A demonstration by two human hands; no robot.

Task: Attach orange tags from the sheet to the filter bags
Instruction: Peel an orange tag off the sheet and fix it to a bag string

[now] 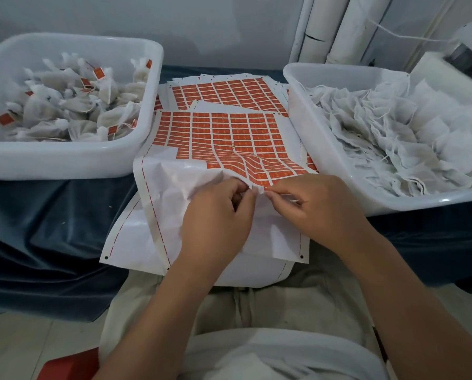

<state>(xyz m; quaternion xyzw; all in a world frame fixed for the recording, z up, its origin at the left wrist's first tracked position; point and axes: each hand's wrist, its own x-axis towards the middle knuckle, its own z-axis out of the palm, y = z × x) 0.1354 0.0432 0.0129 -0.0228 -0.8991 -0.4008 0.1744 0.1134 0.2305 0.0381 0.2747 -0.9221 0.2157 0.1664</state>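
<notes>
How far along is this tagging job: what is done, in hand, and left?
Done: the left tub holds tagged bags, and the near part of the top sheet is stripped bare. In hand: the left hand and right hand pinch that sheet at its nearest row of tags. Left: a heap of untagged bags in the right tub, and many orange tags.

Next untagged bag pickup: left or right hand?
Right, probably. The right hand sits beside the right tub of untagged bags; the left hand would have to cross over. Both pinch the sheet edge now.
</notes>
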